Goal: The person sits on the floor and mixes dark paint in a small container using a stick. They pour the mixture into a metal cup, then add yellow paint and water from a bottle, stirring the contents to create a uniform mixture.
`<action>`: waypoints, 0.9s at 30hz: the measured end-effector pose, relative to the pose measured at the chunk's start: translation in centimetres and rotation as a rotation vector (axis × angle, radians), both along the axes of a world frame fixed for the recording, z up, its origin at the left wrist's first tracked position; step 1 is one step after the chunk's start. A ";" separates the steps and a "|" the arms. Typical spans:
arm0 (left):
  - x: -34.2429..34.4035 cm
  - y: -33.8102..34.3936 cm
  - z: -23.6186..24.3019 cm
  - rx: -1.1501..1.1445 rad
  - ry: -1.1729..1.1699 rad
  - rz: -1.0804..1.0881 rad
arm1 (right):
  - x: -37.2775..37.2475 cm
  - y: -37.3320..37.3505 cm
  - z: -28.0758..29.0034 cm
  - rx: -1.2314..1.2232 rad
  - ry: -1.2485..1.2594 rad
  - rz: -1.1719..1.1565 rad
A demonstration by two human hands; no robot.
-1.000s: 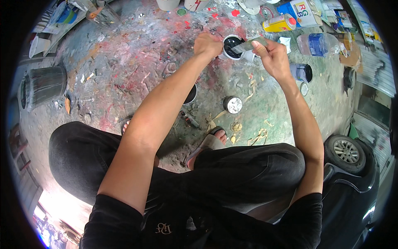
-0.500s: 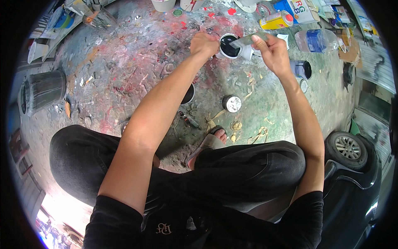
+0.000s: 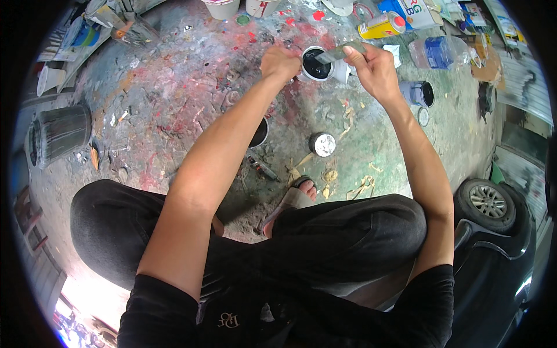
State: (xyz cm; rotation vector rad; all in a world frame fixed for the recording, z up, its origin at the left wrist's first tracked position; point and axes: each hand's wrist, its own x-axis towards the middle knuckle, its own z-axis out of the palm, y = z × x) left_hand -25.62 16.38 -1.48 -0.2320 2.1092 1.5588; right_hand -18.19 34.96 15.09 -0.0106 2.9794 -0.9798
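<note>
As a person in black clothes crouches over a paint-spattered floor [image 3: 174, 87], the right hand [image 3: 372, 66], at three o'clock from a white tub [image 3: 318, 80], closes its fingers around a flat scraper [image 3: 333, 55]. The blade points toward nine o'clock, over the tub's opening and the glossy black paint [image 3: 316, 69] inside; whether its tip dips in cannot be told. At the tub's nine o'clock, the left hand [image 3: 281, 64] is curled beside the rim, though its hidden fingers leave its grip unclear. A yellow can [image 3: 380, 27] lies at two o'clock from the tub, a clear plastic bottle [image 3: 419, 52] at three. A round dark can [image 3: 322, 144] with a white-blotched top sits at six, and a dark-filled container [image 3: 266, 133], partly behind the left forearm [image 3: 223, 139], at seven.
</note>
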 end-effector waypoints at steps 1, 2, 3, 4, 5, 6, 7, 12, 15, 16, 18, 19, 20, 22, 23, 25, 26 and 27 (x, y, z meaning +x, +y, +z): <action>0.2 0.2 0.6 0.023 0.007 0.000 | -0.1 0.2 0.1 0.000 0.013 -0.019; 0.3 0.3 1.2 0.046 0.013 0.001 | 0.0 0.5 -1.6 -0.159 0.186 -0.014; 0.5 0.4 1.8 0.060 -0.004 -0.009 | 0.5 0.9 -2.1 -0.097 0.149 -0.032; 0.7 0.1 2.3 0.068 -0.019 -0.011 | 0.8 1.0 -2.3 -0.041 0.112 -0.043; 0.8 -0.1 2.8 0.076 -0.035 -0.013 | 0.9 1.1 -2.5 0.015 0.075 -0.054; 0.9 -0.1 3.4 0.084 -0.044 -0.010 | 1.0 1.2 -2.5 -0.005 0.024 -0.081; 1.0 -0.2 3.7 0.089 -0.052 -0.002 | 1.0 1.1 -2.2 -0.028 -0.027 -0.102; 0.8 -0.2 3.5 0.071 -0.029 -0.018 | 0.7 0.8 -2.2 -0.202 -0.015 -0.152; 0.8 -0.2 3.1 0.082 -0.015 -0.020 | 0.7 1.5 -2.8 -0.116 0.031 -0.152; 0.8 -0.2 3.3 0.094 -0.027 -0.007 | 0.9 1.1 -2.4 -0.065 -0.013 -0.134; 0.9 -0.3 3.7 0.111 -0.053 0.013 | 1.4 0.2 -1.5 0.036 -0.100 -0.097; 1.0 -0.2 3.7 0.116 -0.064 0.023 | 1.4 0.4 -1.8 0.035 -0.108 -0.104; 1.0 -0.1 3.8 0.121 -0.076 0.034 | 1.3 0.8 -2.2 0.035 -0.116 -0.111; 0.8 0.1 3.4 0.092 -0.044 0.010 | 1.1 1.2 -2.9 -0.041 -0.085 -0.126; 0.7 0.1 3.1 0.077 -0.028 -0.001 | 0.9 1.2 -3.1 -0.116 -0.047 -0.134; 0.5 0.1 2.6 0.065 -0.025 0.006 | 0.9 1.2 -3.2 -0.181 0.010 -0.139; 0.5 0.1 2.5 0.059 -0.023 0.009 | 0.8 1.2 -3.1 -0.171 0.028 -0.136; 0.6 0.0 2.4 0.065 -0.028 0.012 | 0.8 1.2 -2.9 -0.161 0.046 -0.132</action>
